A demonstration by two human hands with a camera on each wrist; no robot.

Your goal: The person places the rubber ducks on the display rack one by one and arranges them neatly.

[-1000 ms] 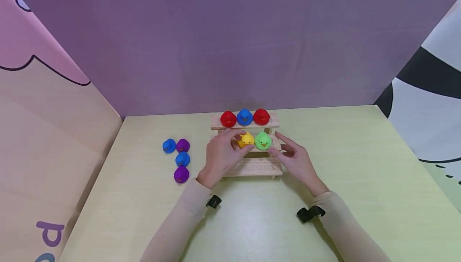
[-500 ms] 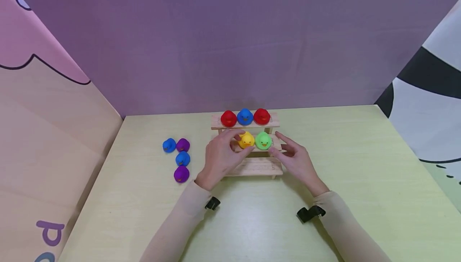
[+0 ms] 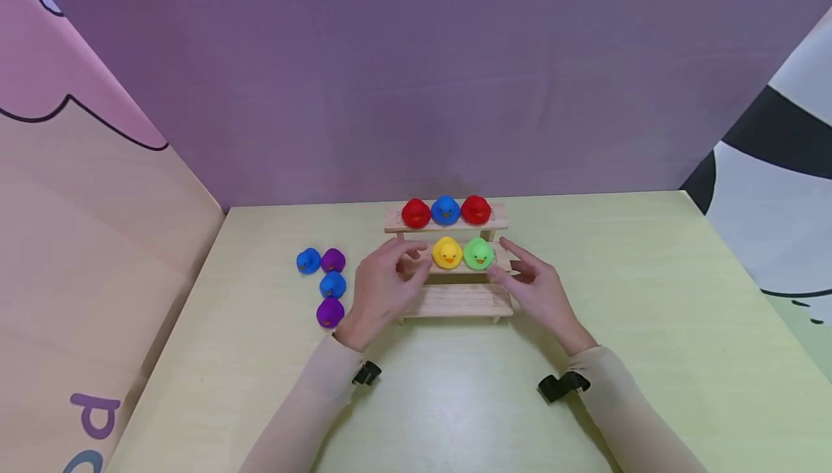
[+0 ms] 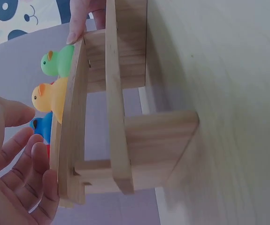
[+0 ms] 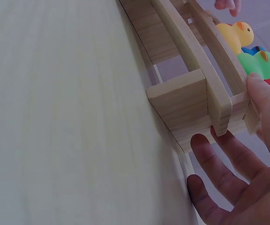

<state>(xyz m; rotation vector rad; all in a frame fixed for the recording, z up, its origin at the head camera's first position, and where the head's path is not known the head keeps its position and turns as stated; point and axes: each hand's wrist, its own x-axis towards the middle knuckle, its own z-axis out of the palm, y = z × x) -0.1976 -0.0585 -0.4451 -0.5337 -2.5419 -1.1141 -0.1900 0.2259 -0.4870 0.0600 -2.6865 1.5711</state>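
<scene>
The pale counter [image 3: 455, 408] shows a faint straight grain. Near its far edge stands a stepped wooden stand [image 3: 463, 300], resting on broad board legs [image 4: 158, 145]. Its top tier [image 3: 497, 222] carries three ducks — a red duck [image 3: 416, 214] at the left, a blue duck [image 3: 445, 211] between, another red duck [image 3: 476, 210] at the right. The middle tier [image 3: 463, 271] bears a yellow duck [image 3: 447, 253] beside a green duck [image 3: 479, 253]. Directly on the counter, left of the stand, sit four more — a left-hand blue duck [image 3: 308, 261] beside a purple duck [image 3: 334, 260], then a nearer blue duck [image 3: 333, 285], then a nearer purple duck [image 3: 330, 313].
</scene>
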